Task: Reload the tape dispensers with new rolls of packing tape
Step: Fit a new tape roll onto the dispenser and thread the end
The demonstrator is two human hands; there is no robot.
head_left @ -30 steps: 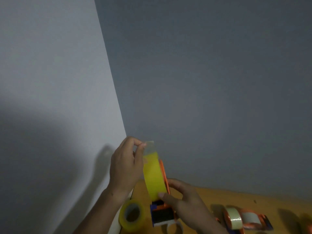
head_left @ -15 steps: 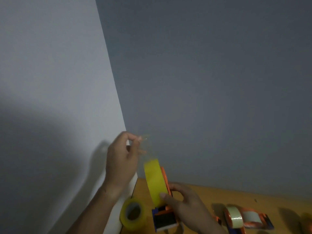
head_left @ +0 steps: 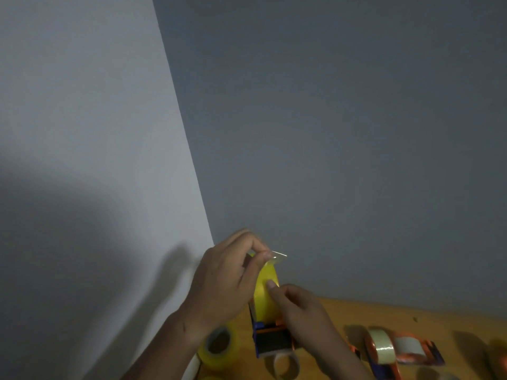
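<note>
Two hands on the yellow roll [head_left: 265,293], seated in the held dispenser [head_left: 271,340] above the tabletop [head_left: 384,316]. Left hand [head_left: 225,281] grip pinches the free tape end [head_left: 278,257], now lower and closer to the roll than 0.5 s ago. Right hand [head_left: 299,311] thumb shifted up onto the roll. Likely threading next.

Pale grey wall [head_left: 82,119] fills the left | darker grey wall [head_left: 343,133] upper right | orange-brown worktop [head_left: 384,316] along the lower right.

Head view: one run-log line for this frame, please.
left hand: pinching free clear tape end | right hand: steadying yellow tape roll on orange-and-blue dispenser | spare yellow roll: on wooden table
</note>
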